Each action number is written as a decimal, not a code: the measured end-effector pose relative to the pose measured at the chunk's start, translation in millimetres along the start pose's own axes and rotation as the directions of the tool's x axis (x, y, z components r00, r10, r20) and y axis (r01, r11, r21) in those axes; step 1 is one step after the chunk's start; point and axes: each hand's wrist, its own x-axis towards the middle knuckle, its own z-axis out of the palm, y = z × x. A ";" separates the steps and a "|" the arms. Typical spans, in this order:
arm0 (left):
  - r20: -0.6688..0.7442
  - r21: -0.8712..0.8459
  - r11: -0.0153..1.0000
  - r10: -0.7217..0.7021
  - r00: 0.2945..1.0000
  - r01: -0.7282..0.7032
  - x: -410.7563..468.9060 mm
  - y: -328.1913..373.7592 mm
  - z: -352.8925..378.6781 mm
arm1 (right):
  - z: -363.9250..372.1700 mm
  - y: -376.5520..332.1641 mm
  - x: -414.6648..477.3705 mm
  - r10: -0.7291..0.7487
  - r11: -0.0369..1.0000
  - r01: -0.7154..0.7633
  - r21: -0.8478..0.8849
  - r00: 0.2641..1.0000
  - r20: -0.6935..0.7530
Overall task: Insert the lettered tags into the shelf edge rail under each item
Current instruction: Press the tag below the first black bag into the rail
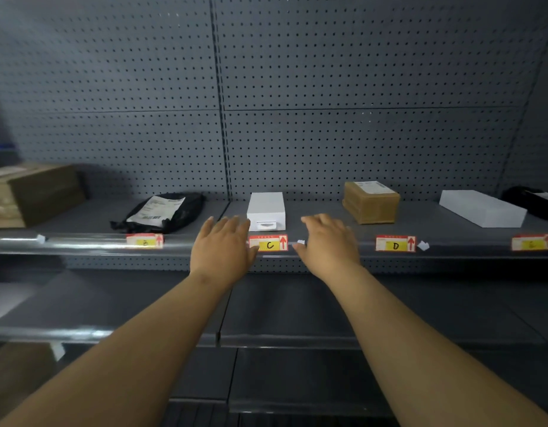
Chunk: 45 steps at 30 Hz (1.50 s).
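Observation:
The shelf edge rail (pixel 88 245) runs across the view with lettered tags in it. Tag B (pixel 145 241) sits under a black mailer bag (pixel 166 212), tag C (pixel 269 243) under a white box (pixel 265 209), tag D (pixel 395 243) under a brown taped parcel (pixel 371 201). A further tag (pixel 532 242) sits under a flat white box (pixel 482 208); its letter is blurred. My left hand (pixel 224 245) is open at the left end of tag C. My right hand (pixel 328 241) is open just right of tag C. Neither holds anything.
A large cardboard box (pixel 32 195) stands at the far left of the shelf, a black item (pixel 531 201) at the far right. Small white scraps (pixel 423 245) stick to the rail. Grey pegboard (pixel 297 118) backs the shelf. A lower shelf (pixel 282 309) lies beneath my arms.

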 end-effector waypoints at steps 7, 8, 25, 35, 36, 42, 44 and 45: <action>0.029 -0.009 0.996 -0.083 0.996 0.083 -5.6 -30.2 9.2 | 15.2 -25.6 13.4 -0.093 0.995 0.094 0.045 0.995 -0.023; 0.030 -0.007 0.995 -0.095 0.995 0.095 -6.6 -36.4 12.5 | 18.6 -30.9 15.3 -0.104 0.993 0.105 0.046 0.994 -0.022; 0.010 -0.044 0.999 -0.006 1.000 0.007 10.1 -246.8 73.2 | 115.9 -212.4 77.4 0.009 0.998 -0.009 0.063 1.000 0.007; 0.070 -0.262 0.964 0.074 0.995 -0.053 23.2 -314.7 111.2 | 164.2 -276.3 88.9 0.119 0.990 -0.123 0.072 0.991 0.053; 0.075 -0.270 0.961 0.084 0.994 -0.061 23.7 -316.2 115.2 | 166.7 -277.3 89.3 0.123 0.990 -0.125 0.072 0.992 0.035; 0.092 -0.341 0.938 0.105 0.990 -0.068 24.6 -314.7 129.4 | 176.3 -277.3 93.0 0.059 0.994 -0.058 0.097 0.998 -0.005; 0.088 -0.346 0.936 0.107 0.990 -0.071 24.1 -314.6 131.8 | 178.8 -276.9 93.8 0.037 0.997 -0.036 0.075 0.999 -0.014; 0.084 -0.346 0.936 0.108 0.991 -0.073 23.7 -315.3 132.9 | 179.4 -276.9 93.6 0.033 0.997 -0.032 0.068 0.999 -0.014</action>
